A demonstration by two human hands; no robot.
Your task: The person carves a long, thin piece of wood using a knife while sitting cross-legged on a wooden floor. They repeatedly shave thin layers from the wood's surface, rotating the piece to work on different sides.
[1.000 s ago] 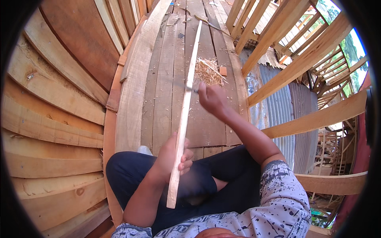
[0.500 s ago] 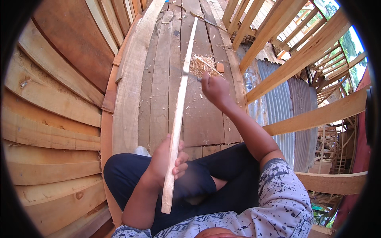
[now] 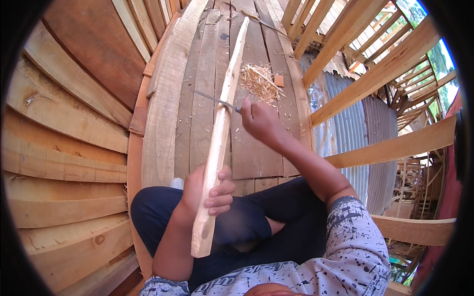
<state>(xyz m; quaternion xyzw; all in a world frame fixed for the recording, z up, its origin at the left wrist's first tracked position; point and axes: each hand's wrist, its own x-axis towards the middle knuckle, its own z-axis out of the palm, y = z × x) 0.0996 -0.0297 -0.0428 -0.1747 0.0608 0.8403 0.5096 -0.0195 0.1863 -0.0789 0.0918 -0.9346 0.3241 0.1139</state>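
Note:
A long, pale wooden stick [image 3: 219, 133], wider at the near end, slants up and away in front of me. My left hand [image 3: 207, 195] is closed around its lower part, above my crossed legs. In my right hand [image 3: 261, 121] is the dark handle of a knife [image 3: 211, 98]. The thin blade points left and lies across the stick at about mid-length. Beyond my right hand, a heap of wood shavings [image 3: 257, 81] lies on the plank floor [image 3: 254, 153].
A small orange-brown block [image 3: 278, 80] sits beside the shavings. A second, curved blade-like tool [image 3: 264, 23] lies at the far end. Stacked boards [image 3: 69, 163] form a wall on the left. Wooden rails [image 3: 395, 143] and corrugated metal sheets [image 3: 353, 128] stand on the right.
The knife and my right hand have come nearer to me along the stick. The stick has rolled in my left hand, showing a broader face.

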